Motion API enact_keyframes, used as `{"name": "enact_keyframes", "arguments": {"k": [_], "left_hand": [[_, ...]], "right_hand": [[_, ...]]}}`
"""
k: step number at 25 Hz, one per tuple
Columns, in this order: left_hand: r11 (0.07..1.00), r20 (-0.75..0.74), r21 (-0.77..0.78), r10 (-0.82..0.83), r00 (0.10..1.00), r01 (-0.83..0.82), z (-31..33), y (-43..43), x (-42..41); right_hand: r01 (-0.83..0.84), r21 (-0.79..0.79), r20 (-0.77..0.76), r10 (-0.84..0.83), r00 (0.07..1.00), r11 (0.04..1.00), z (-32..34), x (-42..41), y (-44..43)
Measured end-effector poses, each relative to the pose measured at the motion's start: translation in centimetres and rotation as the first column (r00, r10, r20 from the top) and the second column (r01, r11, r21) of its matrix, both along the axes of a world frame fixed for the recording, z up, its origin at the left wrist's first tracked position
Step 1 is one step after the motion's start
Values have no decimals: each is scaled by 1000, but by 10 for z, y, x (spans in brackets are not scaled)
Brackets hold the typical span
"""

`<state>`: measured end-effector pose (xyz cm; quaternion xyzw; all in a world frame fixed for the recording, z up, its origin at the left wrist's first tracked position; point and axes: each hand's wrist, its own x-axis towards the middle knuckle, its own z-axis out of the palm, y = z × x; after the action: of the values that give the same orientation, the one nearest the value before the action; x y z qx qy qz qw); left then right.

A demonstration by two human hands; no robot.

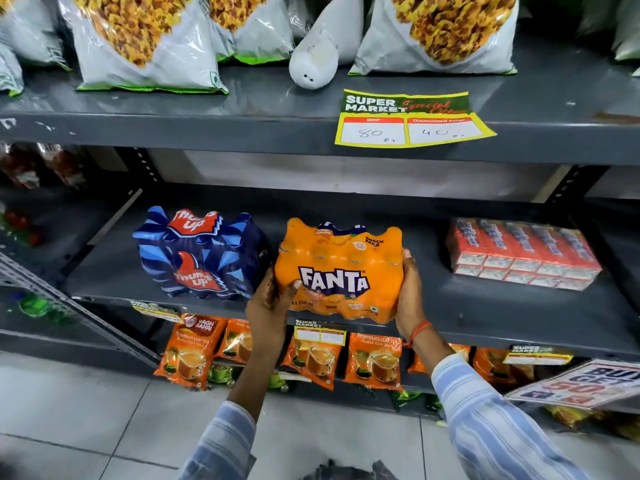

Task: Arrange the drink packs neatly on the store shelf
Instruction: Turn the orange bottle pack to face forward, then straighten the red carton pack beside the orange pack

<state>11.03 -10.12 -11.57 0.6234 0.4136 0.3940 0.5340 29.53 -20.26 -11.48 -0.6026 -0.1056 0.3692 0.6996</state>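
An orange Fanta drink pack (341, 268) is held at the front edge of the grey middle shelf (485, 306). My left hand (268, 303) grips its lower left corner, thumb across the front. My right hand (410, 296) clasps its right side. Whether the pack rests on the shelf or hangs just above the edge, I cannot tell. A blue Thums Up drink pack (201, 254) stands on the same shelf directly to the left, nearly touching the Fanta pack.
A red and white carton pack (523, 258) lies at the shelf's right. Snack bags (138, 39) fill the upper shelf, with a yellow price tag (408, 119) on its edge. Orange tea pouches (194, 351) stand on the lower shelf. Tiled floor is below.
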Motion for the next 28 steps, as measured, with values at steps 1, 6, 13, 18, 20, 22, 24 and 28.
{"name": "enact_keyframes", "arguments": {"k": [1, 6, 13, 18, 20, 22, 24, 28], "left_hand": [[998, -8, 27, 49, 999, -48, -2, -1, -1], [985, -55, 99, 147, 988, -141, -6, -2, -4], [899, -295, 438, 152, 943, -8, 17, -35, 39], [760, -338, 650, 290, 895, -1, 28, -68, 81], [722, -346, 690, 262, 901, 55, 36, -94, 111], [687, -375, 714, 215, 902, 133, 41, -123, 145], [706, -403, 664, 60, 913, 247, 40, -147, 188], [920, -475, 217, -192, 858, 326, 18, -141, 271]], "right_hand": [[15, 11, -7, -15, 1000, 1000, 1, -4, 1], [45, 47, -33, -44, 998, 998, -2, -8, 9], [214, 20, 243, -213, 946, 977, 20, -10, 2], [230, 2, 638, -179, 749, 973, 38, 35, -22], [260, -45, 746, -140, 651, 965, 39, 68, -43], [318, -150, 821, -61, 568, 936, 34, 103, -70], [368, -270, 837, 27, 547, 890, 27, 143, -103], [427, -442, 793, 121, 597, 789, 11, 211, -154]]}}
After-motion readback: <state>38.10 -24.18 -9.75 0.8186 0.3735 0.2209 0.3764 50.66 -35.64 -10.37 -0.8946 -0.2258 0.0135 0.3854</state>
